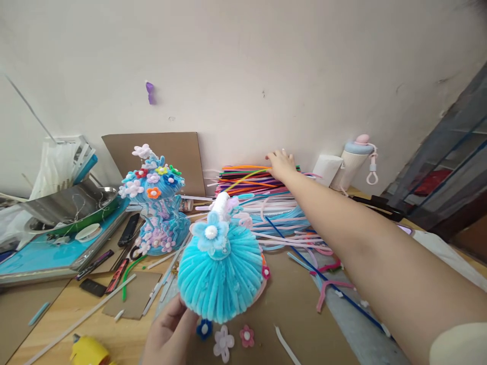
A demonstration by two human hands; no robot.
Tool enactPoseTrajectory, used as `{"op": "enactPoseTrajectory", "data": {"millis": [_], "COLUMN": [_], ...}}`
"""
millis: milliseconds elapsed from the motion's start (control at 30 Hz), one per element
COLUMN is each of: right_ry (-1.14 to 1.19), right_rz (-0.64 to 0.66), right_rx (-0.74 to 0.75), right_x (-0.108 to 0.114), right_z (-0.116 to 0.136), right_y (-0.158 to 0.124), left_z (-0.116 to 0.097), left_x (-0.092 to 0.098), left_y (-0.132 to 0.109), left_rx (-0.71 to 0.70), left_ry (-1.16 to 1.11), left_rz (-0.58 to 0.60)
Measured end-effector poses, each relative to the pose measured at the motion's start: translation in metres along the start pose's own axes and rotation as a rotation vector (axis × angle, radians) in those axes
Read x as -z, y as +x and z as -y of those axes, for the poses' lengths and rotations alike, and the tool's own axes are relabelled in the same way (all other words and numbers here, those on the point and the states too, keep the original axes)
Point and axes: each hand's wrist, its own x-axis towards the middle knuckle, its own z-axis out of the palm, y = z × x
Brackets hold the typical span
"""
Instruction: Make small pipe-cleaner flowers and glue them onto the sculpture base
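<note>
My left hand (173,329) is closed around the lower left side of a turquoise pipe-cleaner dome (220,274). A light blue flower with a white centre (211,232) sits on its top, beside a white fuzzy stem (220,204). Farther back, my right hand (282,165) rests over a stack of coloured pipe cleaners (243,177), its visible fingers apart. A yellow pipe cleaner (247,177) slants from the stack up to this hand; whether the hand grips it is hidden. Below the dome lie a dark blue flower (204,329), a pale pink flower (223,344) and a pink flower (247,336).
A finished-looking flowered pipe-cleaner piece (154,203) stands left, before a cardboard sheet (152,152). A metal bowl (64,205) is farther left. A yellow glue gun (89,351) lies at the front left. A tumbler (352,165) stands by the wall at right.
</note>
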Motion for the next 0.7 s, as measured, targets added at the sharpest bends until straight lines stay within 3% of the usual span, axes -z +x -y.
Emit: {"op": "enactPoseTrajectory", "data": {"millis": [267,433,567,700], "right_ry": [0.010,-0.087,-0.131,-0.188], "right_rz": [0.167,0.176,0.190,0.156], "right_rx": [0.188,0.145,0.103,0.032], "right_x": [-0.018,-0.018,0.000,0.045], "right_z": [0.018,0.022,0.023,0.030], "right_y": [-0.007,-0.011,-0.011,-0.012], "left_z": [0.002,0.001,0.004,0.004], "left_x": [0.000,-0.001,0.002,0.010], "left_y": [0.001,0.000,0.002,0.005], "left_rx": [0.001,-0.008,-0.014,-0.057], "left_ry": [-0.052,-0.059,-0.057,-0.045], "left_rz": [0.049,0.040,0.034,0.016]}}
